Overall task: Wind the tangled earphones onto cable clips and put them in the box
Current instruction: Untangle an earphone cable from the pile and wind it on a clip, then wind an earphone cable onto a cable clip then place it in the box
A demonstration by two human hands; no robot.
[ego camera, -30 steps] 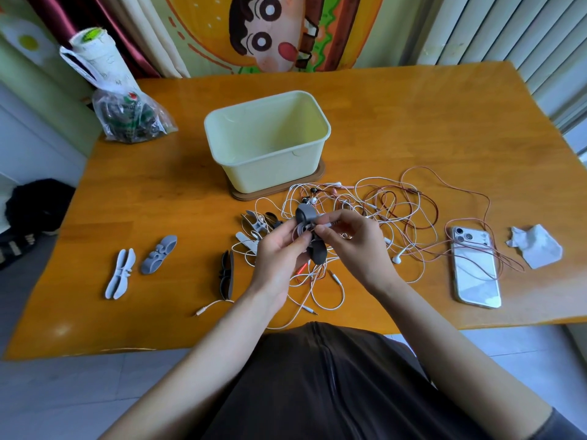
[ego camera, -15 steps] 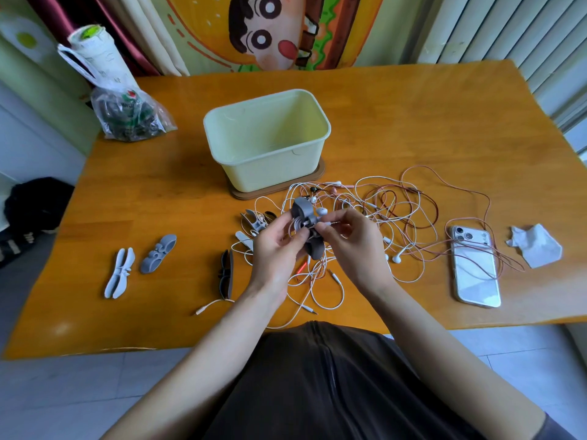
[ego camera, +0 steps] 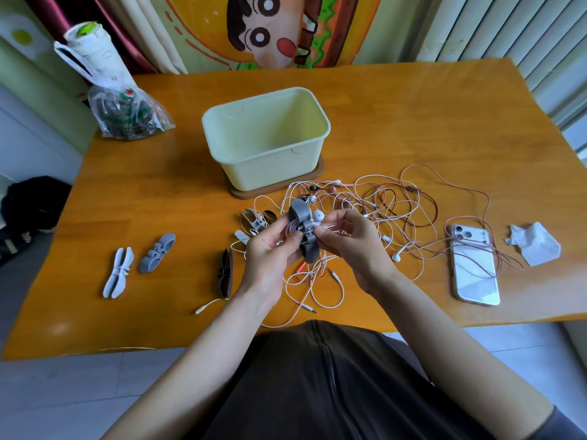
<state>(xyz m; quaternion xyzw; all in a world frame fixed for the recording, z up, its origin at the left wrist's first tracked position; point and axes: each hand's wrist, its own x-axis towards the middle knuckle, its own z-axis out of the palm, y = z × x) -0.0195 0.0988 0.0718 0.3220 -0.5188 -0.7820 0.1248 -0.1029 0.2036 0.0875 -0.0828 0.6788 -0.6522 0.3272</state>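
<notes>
1. An earphone point(ego camera: 318, 215) is being wound onto a dark grey cable clip point(ego camera: 298, 212), which is held just above the table point(ego camera: 158, 198), in front of the pale box point(ego camera: 270, 168).
2. The clip is pinched in the curled fingers of the left hand point(ego camera: 270, 249); the thin cable end is pinched by the right hand point(ego camera: 352, 246), both raised close together.
3. By the look of it, the loose end must next be tucked in and the clip closed before boxing; the tangle point(ego camera: 381, 211) lies behind on the table.
</notes>
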